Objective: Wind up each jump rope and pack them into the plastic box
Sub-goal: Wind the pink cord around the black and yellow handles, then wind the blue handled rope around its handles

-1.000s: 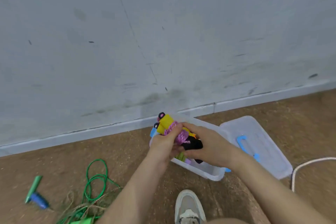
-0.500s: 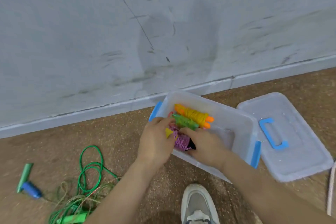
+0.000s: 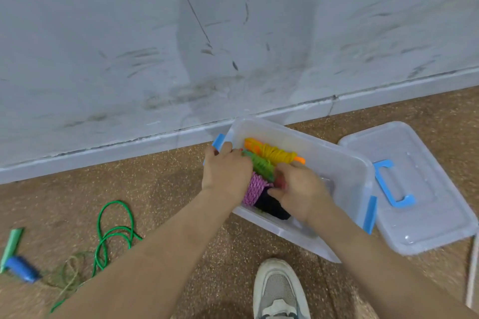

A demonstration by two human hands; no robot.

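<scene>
Three wound ropes sit in the clear plastic box with blue latches (image 3: 344, 163). A yellow wound jump rope with orange handles (image 3: 276, 154) lies just beyond both hands, and a green wound jump rope (image 3: 263, 167) is right beside it. Between the hands is a purple wound jump rope with black handles (image 3: 255, 188).

So the left hand (image 3: 225, 173) is curled over the purple one's left end, gripping it, and the right hand (image 3: 300, 189) pinches it by the black handles.

The clear plastic lid with a blue handle (image 3: 425, 215) lies on the floor, right of the right hand. Left of the left arm, a loose green rope (image 3: 114, 235) sprawls unwound.

Heads up: the left palm hides its end of the purple bundle, and both wrists cover most of the box's near side.
</scene>
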